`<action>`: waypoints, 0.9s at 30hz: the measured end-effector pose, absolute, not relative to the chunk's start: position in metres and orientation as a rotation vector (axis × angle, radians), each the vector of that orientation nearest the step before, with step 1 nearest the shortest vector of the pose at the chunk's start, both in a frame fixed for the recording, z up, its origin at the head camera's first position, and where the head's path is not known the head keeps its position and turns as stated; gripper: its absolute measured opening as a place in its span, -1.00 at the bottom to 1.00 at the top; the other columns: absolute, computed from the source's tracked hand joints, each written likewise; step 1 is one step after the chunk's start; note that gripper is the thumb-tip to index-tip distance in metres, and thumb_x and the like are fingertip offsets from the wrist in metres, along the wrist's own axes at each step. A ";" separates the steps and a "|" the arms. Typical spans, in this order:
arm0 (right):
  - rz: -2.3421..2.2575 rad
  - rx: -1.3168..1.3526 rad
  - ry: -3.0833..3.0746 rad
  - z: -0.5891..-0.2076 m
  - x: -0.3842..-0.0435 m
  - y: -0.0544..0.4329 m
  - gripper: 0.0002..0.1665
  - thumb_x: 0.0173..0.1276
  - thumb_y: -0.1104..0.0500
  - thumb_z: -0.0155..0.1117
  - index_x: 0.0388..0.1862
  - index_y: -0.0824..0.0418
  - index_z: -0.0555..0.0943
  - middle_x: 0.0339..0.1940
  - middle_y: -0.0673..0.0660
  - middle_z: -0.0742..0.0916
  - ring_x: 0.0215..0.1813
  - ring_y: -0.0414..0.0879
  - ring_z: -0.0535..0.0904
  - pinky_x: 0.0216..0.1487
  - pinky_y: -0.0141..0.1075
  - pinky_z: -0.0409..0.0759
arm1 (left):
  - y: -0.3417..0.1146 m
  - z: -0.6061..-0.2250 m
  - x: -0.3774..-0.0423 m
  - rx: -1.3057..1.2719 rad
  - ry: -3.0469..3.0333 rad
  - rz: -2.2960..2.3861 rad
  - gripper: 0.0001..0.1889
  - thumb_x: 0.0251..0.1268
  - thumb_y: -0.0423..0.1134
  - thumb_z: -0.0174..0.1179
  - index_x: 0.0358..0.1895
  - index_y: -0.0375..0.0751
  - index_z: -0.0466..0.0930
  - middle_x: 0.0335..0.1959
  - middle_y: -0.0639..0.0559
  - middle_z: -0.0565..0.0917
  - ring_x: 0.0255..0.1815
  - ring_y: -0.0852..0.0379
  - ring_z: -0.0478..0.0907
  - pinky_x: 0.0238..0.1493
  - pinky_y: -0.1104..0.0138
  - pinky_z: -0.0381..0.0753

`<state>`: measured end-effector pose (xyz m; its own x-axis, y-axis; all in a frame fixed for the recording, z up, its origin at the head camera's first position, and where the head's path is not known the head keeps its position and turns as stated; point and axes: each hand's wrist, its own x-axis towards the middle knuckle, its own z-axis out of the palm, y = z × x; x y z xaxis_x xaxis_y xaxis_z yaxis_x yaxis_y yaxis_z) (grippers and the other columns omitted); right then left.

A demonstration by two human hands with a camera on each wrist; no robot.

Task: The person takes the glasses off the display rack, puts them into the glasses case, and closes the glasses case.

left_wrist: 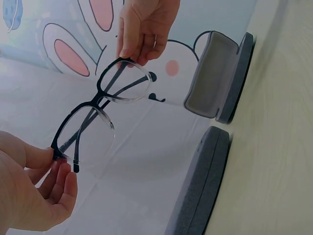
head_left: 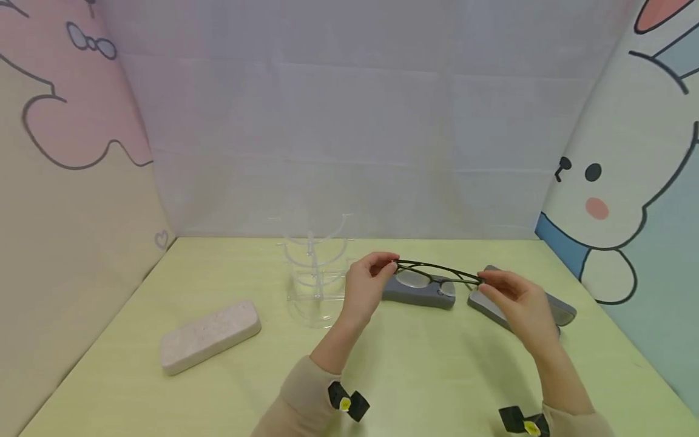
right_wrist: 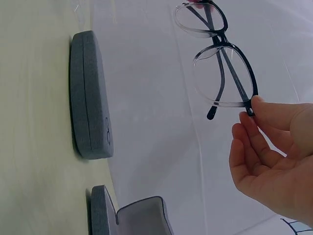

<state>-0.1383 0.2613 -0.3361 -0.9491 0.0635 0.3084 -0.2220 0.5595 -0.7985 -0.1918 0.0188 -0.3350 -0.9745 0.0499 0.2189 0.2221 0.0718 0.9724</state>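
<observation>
A pair of eyeglasses (head_left: 437,279) with a black upper frame and clear lower rims is held up between both hands, its temples folded behind the lenses. My left hand (head_left: 367,284) pinches one outer corner of the frame between thumb and fingers. The opposite corner is pinched by my right hand (head_left: 520,306). Behind the glasses in the head view lies a closed grey glasses case (head_left: 417,296). An open grey glasses case (right_wrist: 142,215), partly behind my right hand in the head view, shows its pale lining (left_wrist: 211,73) in the left wrist view.
A clear acrylic glasses stand (head_left: 315,279) with curved arms is left of my left hand. Farther left on the pale green table (head_left: 218,400) lies a closed whitish glasses case (head_left: 210,337). Printed cloth walls (head_left: 349,121) enclose the back and both sides.
</observation>
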 end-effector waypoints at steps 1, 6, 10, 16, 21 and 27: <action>1.335 0.114 -2.502 -0.338 -0.137 0.263 -0.59 0.28 0.09 0.19 0.01 0.32 0.55 -0.25 -0.33 0.59 -0.21 -0.53 0.52 -0.21 -0.67 0.46 | 0.021 -0.337 -0.193 -0.291 -2.206 -2.046 -0.83 0.17 -0.39 0.17 -0.18 -0.28 0.65 -0.25 -0.14 0.66 -0.32 0.11 0.56 -0.33 0.46 0.47; 1.312 0.049 -2.552 -0.349 -0.132 0.271 -0.62 0.27 0.10 0.20 -0.01 0.31 0.57 -0.30 -0.31 0.61 -0.25 -0.52 0.51 -0.28 -0.62 0.48 | 0.031 -0.353 -0.199 -0.292 -2.244 -2.075 -0.83 0.17 -0.36 0.18 -0.17 -0.26 0.65 -0.28 -0.10 0.67 -0.34 0.19 0.53 -0.35 0.48 0.47; 1.288 0.030 -2.577 -0.355 -0.130 0.277 -0.62 0.28 0.09 0.20 -0.01 0.30 0.57 -0.29 -0.27 0.63 -0.25 -0.53 0.50 -0.28 -0.61 0.48 | 0.039 -0.361 -0.203 -0.274 -2.272 -2.088 -0.84 0.17 -0.36 0.18 -0.18 -0.22 0.66 -0.31 -0.02 0.67 -0.38 0.28 0.53 -0.36 0.50 0.48; 1.266 0.013 -2.585 -0.360 -0.126 0.291 -0.61 0.28 0.12 0.20 -0.02 0.36 0.57 -0.32 -0.35 0.60 -0.26 -0.55 0.50 -0.30 -0.63 0.48 | 0.056 -0.369 -0.207 -0.277 -2.243 -2.146 -0.84 0.16 -0.37 0.19 -0.20 -0.20 0.67 -0.34 0.00 0.67 -0.40 0.32 0.54 -0.35 0.51 0.53; 1.257 -0.026 -2.589 -0.364 -0.123 0.303 -0.59 0.28 0.10 0.20 -0.03 0.40 0.55 -0.35 -0.40 0.59 -0.27 -0.58 0.49 -0.32 -0.65 0.46 | 0.068 -0.374 -0.207 -0.246 -2.220 -2.246 -0.86 0.16 -0.37 0.20 -0.22 -0.24 0.63 -0.37 -0.01 0.66 -0.41 0.30 0.56 -0.32 0.46 0.57; 1.253 -0.068 -2.616 -0.371 -0.117 0.315 -0.56 0.28 0.06 0.20 -0.04 0.40 0.56 -0.34 -0.47 0.56 -0.27 -0.61 0.46 -0.32 -0.66 0.44 | 0.079 -0.385 -0.208 -0.217 -2.229 -2.333 -0.89 0.14 -0.36 0.21 -0.27 -0.28 0.63 -0.39 -0.03 0.65 -0.43 0.26 0.57 -0.30 0.39 0.61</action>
